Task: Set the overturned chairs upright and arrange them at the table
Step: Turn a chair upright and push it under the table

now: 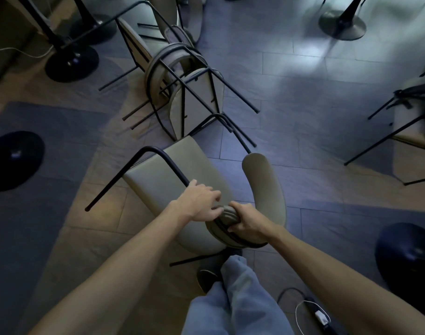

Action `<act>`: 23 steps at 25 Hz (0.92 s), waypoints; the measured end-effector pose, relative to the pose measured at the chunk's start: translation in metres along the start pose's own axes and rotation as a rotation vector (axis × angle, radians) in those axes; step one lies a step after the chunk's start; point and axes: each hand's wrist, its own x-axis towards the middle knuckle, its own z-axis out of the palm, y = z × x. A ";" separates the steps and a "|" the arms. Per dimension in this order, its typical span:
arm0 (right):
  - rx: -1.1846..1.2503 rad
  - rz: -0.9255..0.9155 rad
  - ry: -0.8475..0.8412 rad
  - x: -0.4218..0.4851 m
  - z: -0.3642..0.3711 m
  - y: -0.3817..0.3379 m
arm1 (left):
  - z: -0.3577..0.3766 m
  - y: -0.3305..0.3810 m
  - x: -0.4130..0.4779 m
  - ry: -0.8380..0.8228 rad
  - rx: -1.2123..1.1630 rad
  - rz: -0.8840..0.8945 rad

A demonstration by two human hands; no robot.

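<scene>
Right now my right hand [249, 224] is wrapped tight around the padded curved backrest [264, 189] of the tipped chair [163, 175] at my feet, while my left hand [201, 200] rests loosely, fingers spread, on the same rim. I'd pivot it on its thin black metal legs, keeping clear of the tangled pile of overturned chairs [180, 76] just beyond on the slate tiles.

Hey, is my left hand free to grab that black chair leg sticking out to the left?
Probably yes. The left hand rests open on the tipped chair's backrest, right beside where that black leg bends. Nothing lies between them. The right hand already grips the backrest.
</scene>
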 end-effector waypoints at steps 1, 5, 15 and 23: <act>-0.011 -0.011 0.042 0.000 0.006 0.000 | 0.003 0.006 0.001 -0.052 -0.133 0.031; -0.021 0.011 0.230 -0.003 0.026 0.003 | 0.015 0.019 0.002 -0.170 -0.400 0.089; -0.038 0.120 -0.044 -0.043 0.012 0.062 | 0.011 0.035 0.011 -0.094 -0.219 0.106; -0.214 0.140 -0.012 -0.046 0.013 0.079 | 0.003 0.130 0.055 -0.223 0.178 0.123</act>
